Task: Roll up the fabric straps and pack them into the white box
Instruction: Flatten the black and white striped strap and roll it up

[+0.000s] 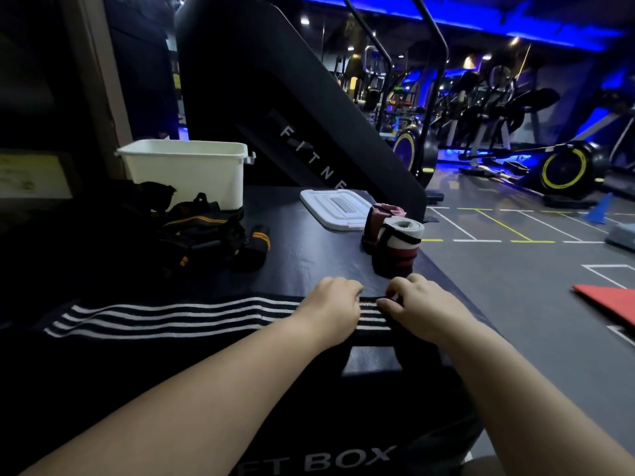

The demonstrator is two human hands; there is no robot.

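A long black strap with white stripes (pixel 165 316) lies flat across the near part of the black padded box top (pixel 302 255). My left hand (pixel 331 305) rests on the strap near its right end, fingers curled down over it. My right hand (pixel 417 305) pinches the strap's right end, where a small fold or roll begins. Two rolled straps stand just beyond my hands: a white, black and red one (pixel 395 249) and a pinkish one (pixel 378 218) behind it. The white box (pixel 187 171) stands open at the back left.
The white lid (pixel 335 207) lies flat behind the rolled straps. A heap of black and orange straps (pixel 202 231) sits in front of the white box. A large black fitness machine (pixel 292 108) rises behind. The grey gym floor drops off to the right.
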